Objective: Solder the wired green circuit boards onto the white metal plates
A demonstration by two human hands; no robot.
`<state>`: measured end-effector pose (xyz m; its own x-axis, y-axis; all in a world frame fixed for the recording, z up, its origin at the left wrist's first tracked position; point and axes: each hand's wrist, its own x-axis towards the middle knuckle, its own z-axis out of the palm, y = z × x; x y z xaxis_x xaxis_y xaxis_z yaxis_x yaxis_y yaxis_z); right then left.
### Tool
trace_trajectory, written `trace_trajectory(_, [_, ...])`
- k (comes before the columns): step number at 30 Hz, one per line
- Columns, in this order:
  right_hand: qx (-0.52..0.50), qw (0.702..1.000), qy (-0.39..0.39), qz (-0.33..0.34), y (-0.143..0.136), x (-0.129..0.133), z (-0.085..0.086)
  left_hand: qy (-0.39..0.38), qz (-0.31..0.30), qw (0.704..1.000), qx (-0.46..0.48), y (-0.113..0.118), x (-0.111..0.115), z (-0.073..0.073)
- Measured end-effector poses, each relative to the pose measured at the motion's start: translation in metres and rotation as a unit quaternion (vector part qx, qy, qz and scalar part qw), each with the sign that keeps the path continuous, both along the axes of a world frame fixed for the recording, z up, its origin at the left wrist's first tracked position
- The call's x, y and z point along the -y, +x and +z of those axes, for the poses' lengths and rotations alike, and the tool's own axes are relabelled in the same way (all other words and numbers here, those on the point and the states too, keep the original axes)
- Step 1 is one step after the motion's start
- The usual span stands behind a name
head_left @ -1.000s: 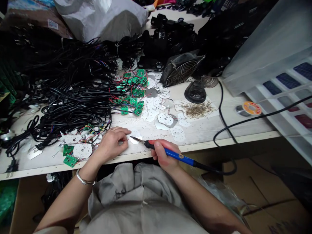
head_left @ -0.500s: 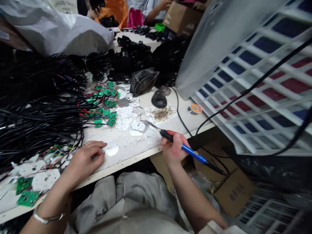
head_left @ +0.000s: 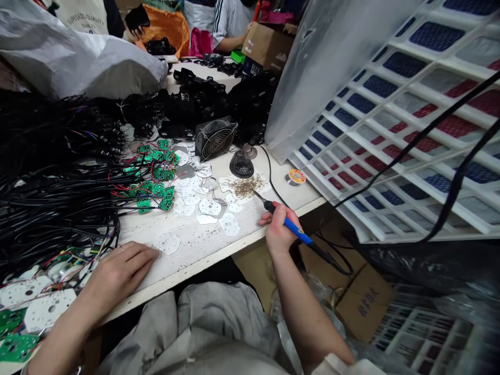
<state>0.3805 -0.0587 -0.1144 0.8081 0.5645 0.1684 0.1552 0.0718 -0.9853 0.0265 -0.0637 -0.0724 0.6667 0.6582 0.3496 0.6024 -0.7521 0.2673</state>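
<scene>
My right hand (head_left: 282, 229) is wrapped round the blue handle of a soldering iron (head_left: 297, 232). The iron's tip points up and left, by the brown crumbs (head_left: 245, 186) scattered on a pale sheet. My left hand (head_left: 124, 268) lies on the table with its fingers stretched out and nothing visible in them. Just beyond its fingertips is a thin white plate (head_left: 169, 243) with small holes. More white plates (head_left: 210, 207) lie in a loose pile between the two hands, farther back. Left of that pile sit several green circuit boards (head_left: 156, 188) with red and black wires.
A small black fan (head_left: 216, 139) and a black iron stand (head_left: 241, 164) stand behind the pile. A solder spool (head_left: 296, 177) sits near a white plastic crate (head_left: 375, 156) at right. Black cables (head_left: 58, 192) heap up at left. Other people work across the table.
The soldering iron's tip has moved from the white plates toward the brown crumbs. My left hand's fingers, curled before, are now straightened. The view has shifted slightly to the right.
</scene>
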Motion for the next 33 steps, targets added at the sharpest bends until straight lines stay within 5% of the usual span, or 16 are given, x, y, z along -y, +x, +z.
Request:
trace_trajectory(8, [0.018, 0.998, -0.023, 0.047, -0.001, -0.003, 0.003, -0.082, 0.084, 0.991, 0.066, 0.012, 0.004, 0.009])
trace_trajectory(19, [-0.001, 1.000, 0.020, 0.018, -0.014, 0.002, 0.011, -0.143, 0.240, 0.958, 0.069, 0.014, 0.005, 0.005])
trace_trajectory(28, [-0.001, 0.999, 0.027, -0.029, -0.017, 0.001, 0.011, -0.052, 0.134, 0.988, 0.061, 0.025, -0.006, 0.007])
trace_trajectory(33, [-0.004, 1.000, 0.012, -0.018, -0.017, 0.000, 0.009, -0.128, 0.070, 0.989, 0.024, 0.022, -0.018, 0.006])
